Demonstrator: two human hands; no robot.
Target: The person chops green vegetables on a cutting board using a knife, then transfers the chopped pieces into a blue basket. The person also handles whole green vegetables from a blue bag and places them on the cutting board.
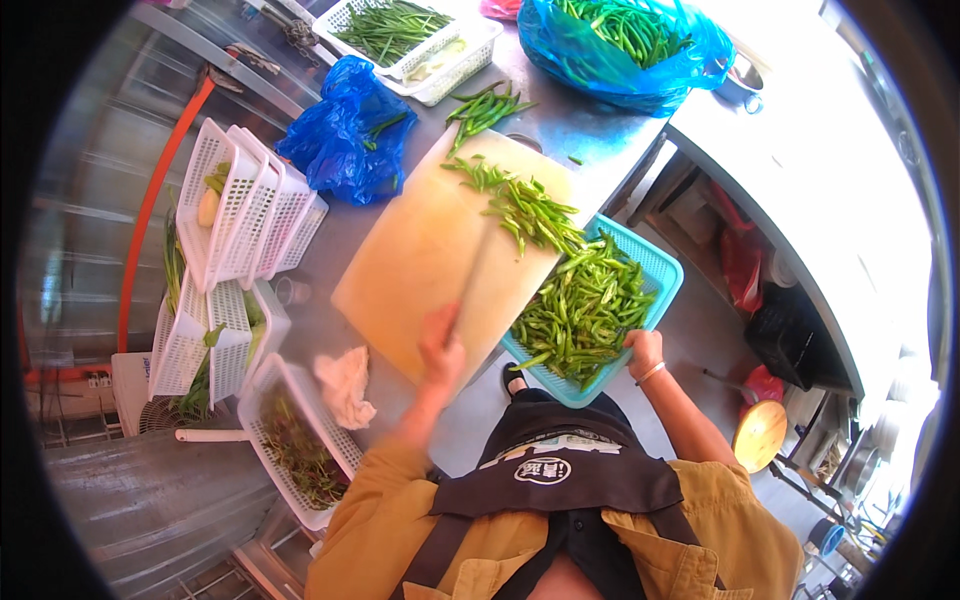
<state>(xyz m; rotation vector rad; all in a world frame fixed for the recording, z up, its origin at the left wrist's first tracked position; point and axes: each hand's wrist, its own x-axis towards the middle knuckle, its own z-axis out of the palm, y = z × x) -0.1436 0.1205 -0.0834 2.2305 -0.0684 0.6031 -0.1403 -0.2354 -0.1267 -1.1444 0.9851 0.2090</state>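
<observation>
My left hand (pixel 440 341) grips the handle of a kitchen knife (pixel 474 274), whose blade is blurred over the cutting board (pixel 409 277). Beyond the blade lies a strip of sliced green chili peppers (pixel 536 214), running towards the board's right edge. With my right hand (pixel 645 352) I hold the rim of a turquoise plastic basket (pixel 664 262) just off that edge. Sliced green peppers (pixel 589 315) fill much of the basket, and some board slices meet its edge. Whole green peppers (pixel 487 109) rest at the board's far end.
A blue plastic bag (pixel 349 135) lies left of the board, near stacked white baskets (pixel 255 202). At the back are a white basket of green stalks (pixel 322 26) and a bag of green vegetables (pixel 600 82). A cloth (pixel 346 386) and a basket of greens (pixel 259 420) are near left.
</observation>
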